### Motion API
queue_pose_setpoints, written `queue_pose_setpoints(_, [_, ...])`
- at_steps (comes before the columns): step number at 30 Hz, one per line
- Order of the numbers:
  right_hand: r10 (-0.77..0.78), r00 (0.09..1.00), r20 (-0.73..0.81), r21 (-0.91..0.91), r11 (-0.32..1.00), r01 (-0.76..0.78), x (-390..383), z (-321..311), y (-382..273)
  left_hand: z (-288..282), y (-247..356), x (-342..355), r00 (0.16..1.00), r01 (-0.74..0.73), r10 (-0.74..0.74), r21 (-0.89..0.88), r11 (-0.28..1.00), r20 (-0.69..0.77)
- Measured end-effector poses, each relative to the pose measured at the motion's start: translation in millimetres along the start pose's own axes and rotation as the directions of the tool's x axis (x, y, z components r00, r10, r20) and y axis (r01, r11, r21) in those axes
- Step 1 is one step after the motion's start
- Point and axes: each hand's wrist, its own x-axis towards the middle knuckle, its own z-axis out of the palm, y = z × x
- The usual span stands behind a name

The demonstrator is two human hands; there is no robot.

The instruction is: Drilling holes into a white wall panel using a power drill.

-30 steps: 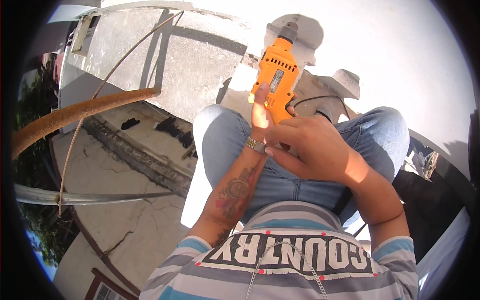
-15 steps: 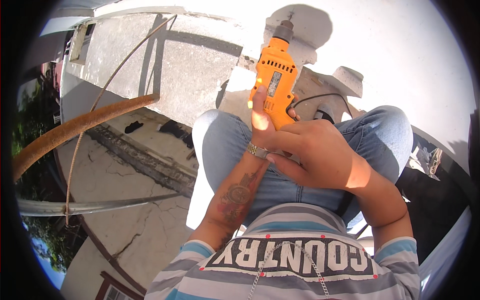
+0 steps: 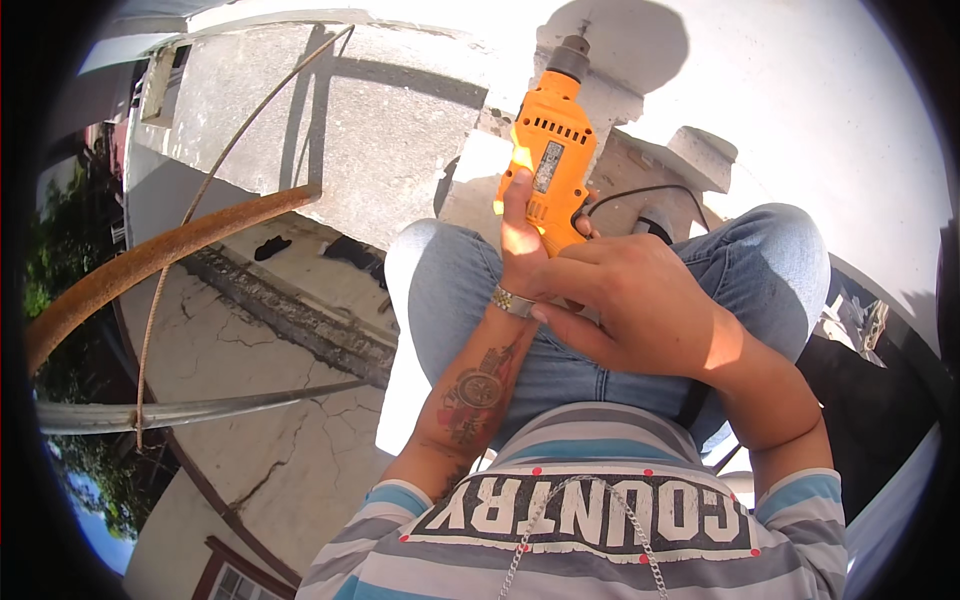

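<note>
Over the denim jeans (image 3: 440, 285), the right hand (image 3: 640, 305) is curled against the metal wristwatch (image 3: 512, 302) on the left wrist; whether the band is pinched cannot be told. Just beyond, the orange power drill (image 3: 556, 150) is clasped at its handle by the left hand (image 3: 522, 248), its chuck (image 3: 570, 58) pointed away toward the sunlit white surface (image 3: 800, 120) at the far side.

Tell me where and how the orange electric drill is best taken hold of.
Probably by its handle, coming from the person's side: the orange electric drill points away, so this narrower end lies nearest the body, with the chuck at the far end. The left hand grips around there, thumb against the casing.
</note>
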Motion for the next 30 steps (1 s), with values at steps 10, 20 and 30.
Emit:
queue_pose_setpoints(10, [-0.016, 0.999, -0.050, 0.021, 1.000, 0.017, -6.5, 7.3, -10.1, -17.3, -4.8, -1.3, 0.998, 0.053, -0.053, 0.005, 0.999, 0.031])
queue_pose_setpoints(20, [0.001, 0.999, -0.048, 0.004, 1.000, -0.001, -4.7, -0.6, -0.5, -1.9, -2.1, 1.7, 0.999, 0.036, -0.036, -0.026, 0.999, -0.006])
queue_pose_setpoints(30, [0.361, 0.829, -0.428, 0.321, 0.918, -0.234, 22.7, -5.8, 36.9, -7.2, -9.4, 10.9, 0.994, -0.043, 0.049, -0.057, 0.997, 0.101])
